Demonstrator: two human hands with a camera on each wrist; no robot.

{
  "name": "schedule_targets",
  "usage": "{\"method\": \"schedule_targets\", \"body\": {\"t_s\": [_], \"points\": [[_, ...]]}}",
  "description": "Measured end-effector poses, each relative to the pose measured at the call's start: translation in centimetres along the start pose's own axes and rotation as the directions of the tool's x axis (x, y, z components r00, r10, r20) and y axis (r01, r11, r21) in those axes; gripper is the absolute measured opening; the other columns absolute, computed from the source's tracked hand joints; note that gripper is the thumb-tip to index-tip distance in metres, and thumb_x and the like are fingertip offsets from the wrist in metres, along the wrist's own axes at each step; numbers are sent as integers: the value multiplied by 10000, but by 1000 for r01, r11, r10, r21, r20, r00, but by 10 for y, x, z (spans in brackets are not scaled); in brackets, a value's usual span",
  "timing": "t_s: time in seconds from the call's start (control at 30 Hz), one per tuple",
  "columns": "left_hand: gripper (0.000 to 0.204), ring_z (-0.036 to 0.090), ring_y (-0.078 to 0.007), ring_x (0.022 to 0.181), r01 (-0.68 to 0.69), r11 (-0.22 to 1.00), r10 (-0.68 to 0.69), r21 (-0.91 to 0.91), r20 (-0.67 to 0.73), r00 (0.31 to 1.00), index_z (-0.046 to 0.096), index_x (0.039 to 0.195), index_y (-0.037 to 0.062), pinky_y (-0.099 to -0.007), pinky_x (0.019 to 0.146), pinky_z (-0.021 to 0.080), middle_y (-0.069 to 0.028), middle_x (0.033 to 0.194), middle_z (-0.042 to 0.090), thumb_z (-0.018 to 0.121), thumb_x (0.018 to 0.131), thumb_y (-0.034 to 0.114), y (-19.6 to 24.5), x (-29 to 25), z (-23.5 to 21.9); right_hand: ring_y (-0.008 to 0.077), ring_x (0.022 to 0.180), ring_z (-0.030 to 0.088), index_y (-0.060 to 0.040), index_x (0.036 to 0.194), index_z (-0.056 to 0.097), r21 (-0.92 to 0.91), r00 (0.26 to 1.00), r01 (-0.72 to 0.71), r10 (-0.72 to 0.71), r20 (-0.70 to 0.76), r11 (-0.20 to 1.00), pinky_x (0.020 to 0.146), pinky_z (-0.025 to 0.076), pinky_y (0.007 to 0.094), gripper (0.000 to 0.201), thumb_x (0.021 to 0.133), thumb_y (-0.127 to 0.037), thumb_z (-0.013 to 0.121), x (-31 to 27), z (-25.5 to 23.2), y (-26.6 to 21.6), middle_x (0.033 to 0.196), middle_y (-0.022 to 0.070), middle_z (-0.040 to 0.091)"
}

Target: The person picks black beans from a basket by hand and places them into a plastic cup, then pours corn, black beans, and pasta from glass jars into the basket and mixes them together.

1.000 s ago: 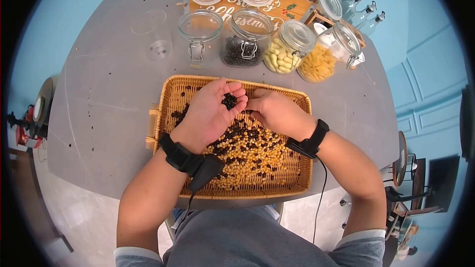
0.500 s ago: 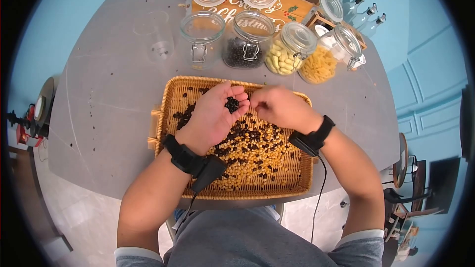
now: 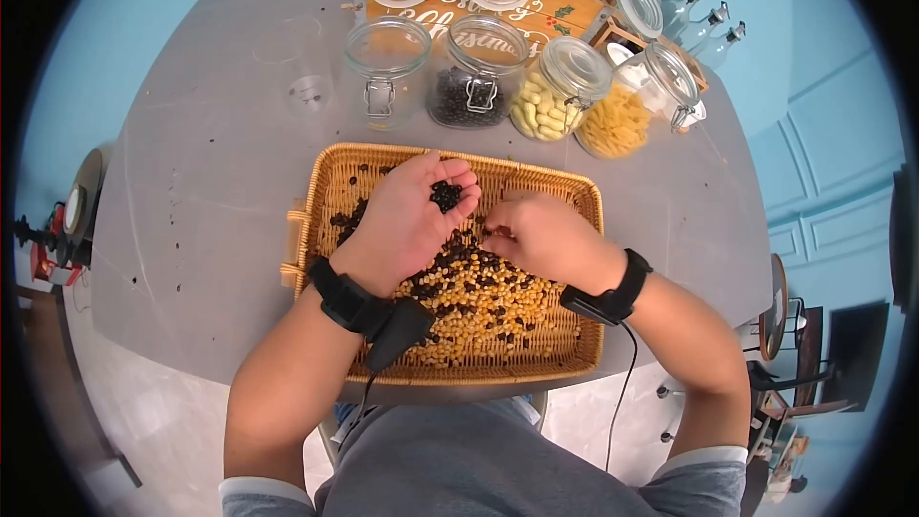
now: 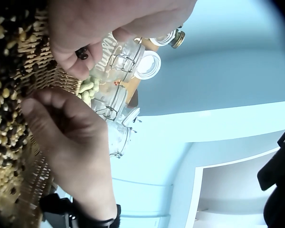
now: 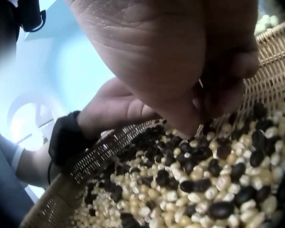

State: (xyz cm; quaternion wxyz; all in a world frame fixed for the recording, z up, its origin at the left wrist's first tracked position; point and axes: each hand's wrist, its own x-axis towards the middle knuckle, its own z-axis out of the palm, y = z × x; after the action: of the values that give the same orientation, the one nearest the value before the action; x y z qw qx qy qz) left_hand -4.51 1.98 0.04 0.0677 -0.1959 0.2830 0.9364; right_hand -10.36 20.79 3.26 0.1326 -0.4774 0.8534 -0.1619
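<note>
My left hand (image 3: 407, 215), palm up and cupped, holds a small heap of black beans (image 3: 445, 195) over the left part of the wicker basket (image 3: 308, 220). In the left wrist view, a few black beans (image 4: 82, 53) show between its curled fingers. Close to its right, my right hand (image 3: 550, 235) is palm down, with bent fingers and thumb low over mixed yellow corn kernels (image 3: 479, 302) and black beans. Its thumb tip is right at the kernels in the right wrist view; I cannot tell whether it pinches a bean.
Behind the basket stand an open glass jar (image 3: 388, 72), a jar of black beans (image 3: 474, 86), a jar of peanuts (image 3: 550, 105) and a jar of pasta (image 3: 615, 124). A clear cup (image 3: 308, 94) is on the grey table (image 3: 220, 172). Glass bottles (image 3: 704, 24) stand at back right.
My right hand has moved from beside the left fingertips down and slightly right, toward the kernels. The left hand has stayed almost still with its black beans.
</note>
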Motion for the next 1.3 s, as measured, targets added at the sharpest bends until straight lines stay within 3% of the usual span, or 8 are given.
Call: {"method": "schedule_targets", "body": {"t_s": [0.57,0.67,0.73,0.87,0.93,1.03,1.13,1.3], "points": [[325,589,-243,967,-39,999,39,24,-10,999,578,1067,-40,-373,893,509,-124,1020,599,442,1039,253,-1,0,0,420,799,613,11,763,658,43,999,43,-43,-9,998,723,512,475,73,746,-59,646,3,14,9,789,223,631],[321,588,-240,972,-27,1000,27,12,-31,999,577,1074,-35,-371,892,508,-124,1033,597,444,1039,255,-1,1,-1,297,817,645,12,865,638,95,993,109,-113,38,990,733,519,381,94,786,-31,665,6,3,11,834,130,660],[315,584,-238,975,8,1000,-8,17,-25,1000,577,1078,-28,-370,889,509,-123,1039,595,444,1039,255,-2,1,-1,156,818,644,6,931,612,531,982,-188,161,98,826,709,512,294,93,840,16,630,7,-10,6,847,51,659],[309,582,-237,981,8,1000,-9,-18,-53,999,582,1077,-20,-364,888,509,-122,1037,597,446,1038,255,-5,-2,7,75,795,597,-11,1011,599,868,994,-59,105,9,493,687,486,221,128,892,31,621,15,-13,-5,920,9,641],[314,581,-242,998,-29,999,29,-13,-55,998,581,1079,-27,-362,893,510,-124,1040,598,446,1036,254,-4,-3,4,79,814,612,-11,1013,623,859,988,-108,151,36,501,704,498,235,132,886,10,654,14,-12,-1,920,23,661],[322,583,-251,1009,-48,995,46,-82,-21,999,580,1082,-39,-360,905,508,-127,1041,598,449,1033,251,1,1,-1,239,817,672,3,986,661,338,998,-43,27,52,940,732,527,352,192,807,-34,718,11,-6,-4,872,130,665],[328,583,-257,1012,-46,992,42,-118,-35,999,578,1083,-50,-358,915,509,-131,1037,596,451,1031,247,3,1,0,360,828,648,3,991,662,119,980,191,-183,-74,974,726,526,413,225,770,-16,699,14,15,-2,901,175,647],[327,580,-257,1016,-51,991,48,-122,-31,998,578,1084,-54,-357,921,510,-133,1040,594,450,1030,242,2,-1,1,398,844,634,11,953,657,41,992,125,-125,10,991,720,523,454,184,773,-19,680,16,21,-5,920,195,630]]}}
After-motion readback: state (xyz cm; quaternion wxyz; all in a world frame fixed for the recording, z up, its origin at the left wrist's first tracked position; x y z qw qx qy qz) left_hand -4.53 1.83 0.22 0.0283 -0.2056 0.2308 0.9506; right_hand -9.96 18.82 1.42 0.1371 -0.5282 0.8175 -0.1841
